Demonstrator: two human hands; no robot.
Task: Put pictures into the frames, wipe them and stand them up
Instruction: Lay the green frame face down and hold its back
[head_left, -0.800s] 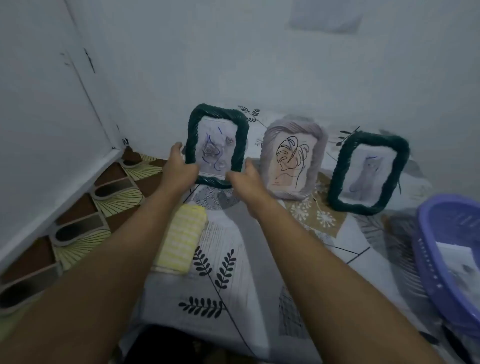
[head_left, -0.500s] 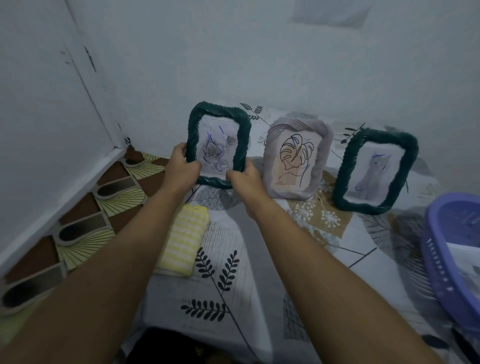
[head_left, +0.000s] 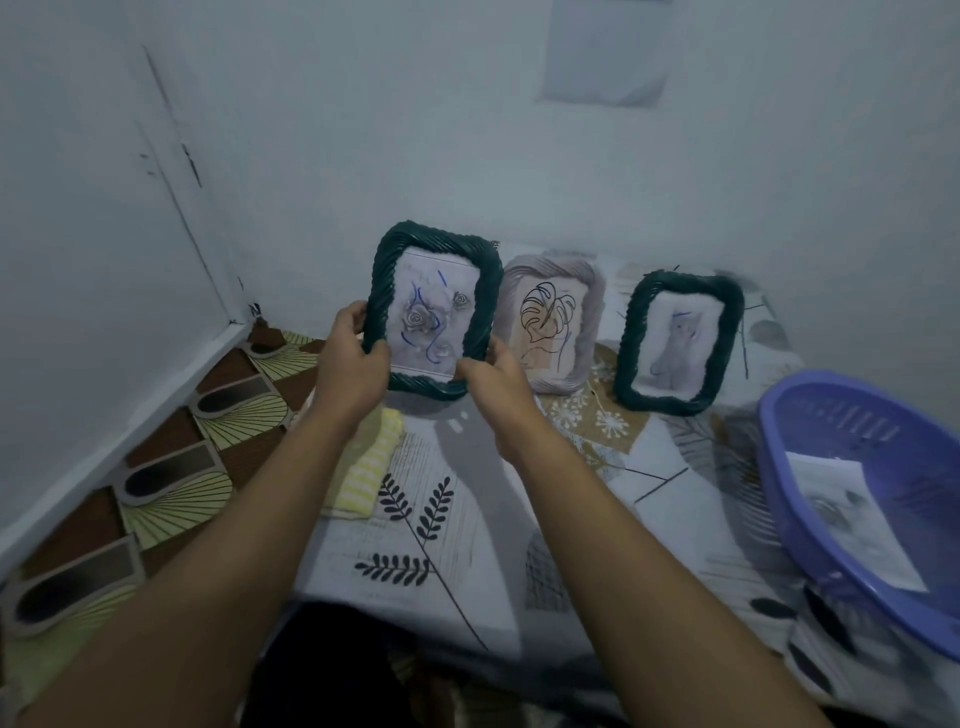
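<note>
Through the head camera, our left hand (head_left: 353, 364) curls round the left edge of the green rose frame (head_left: 434, 312). Our right hand (head_left: 493, 379) pinches its lower right corner, holding it upright just left of the pale leaf frame (head_left: 553, 322). We judge this is the standing-up step. We should lower it squarely onto the patterned sheet (head_left: 467, 545), clear of its neighbour. Its back prop is hidden, so we release one hand first.

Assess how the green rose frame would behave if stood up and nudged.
Probably stiff: the rose frame shows no sag, gripped only low down by the left hand and right hand. Likely tippy: tall, and the sheet looks soft.
</note>
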